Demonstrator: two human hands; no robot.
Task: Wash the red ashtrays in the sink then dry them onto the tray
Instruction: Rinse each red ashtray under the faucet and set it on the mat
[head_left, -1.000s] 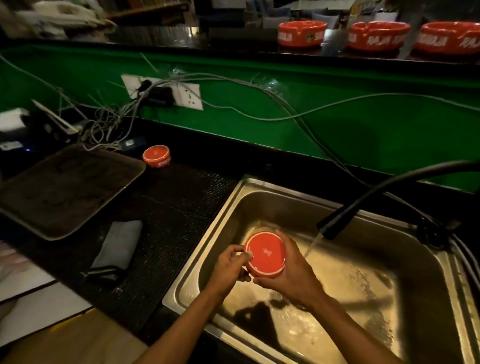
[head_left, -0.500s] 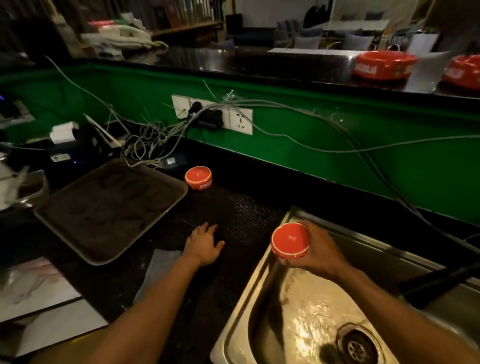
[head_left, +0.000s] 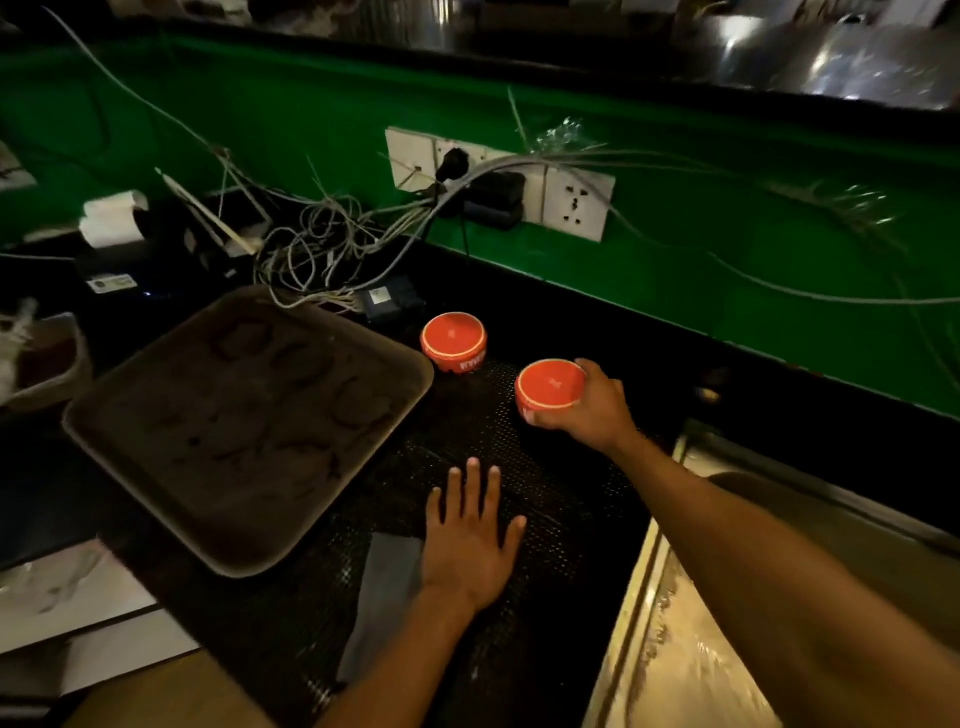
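While the right hand (head_left: 587, 410) gripped one red ashtray (head_left: 549, 387) from its right side, the fingers were curled round the rim and the thumb was below it, near the front edge. This ashtray was turned upside down, so that its flat red base faced up, and it was over the dark perforated mat (head_left: 519, 519) on the counter; whether it already touched the mat, I could not tell. A second red ashtray (head_left: 453, 340) stood just beside it, to the left and a little farther back, also with the base up and with white letters on its side. It was near the far right corner of the tray (head_left: 244, 431), but not on it. The tray was brown and lay to the left on the counter.

The left hand (head_left: 470, 545) rested flat on the mat, palm down, with the fingers straight and spread a little; it held nothing. Its wrist side lay over the edge of a grey cloth (head_left: 384, 592), which was between the tray and the sink (head_left: 675, 649). The sink was at the lower right, and its metal shone wet. Behind the ashtrays, a green wall (head_left: 701, 270) carried a white socket strip (head_left: 574, 202), and a knot of grey cables (head_left: 332, 244) hung down from it to the counter.
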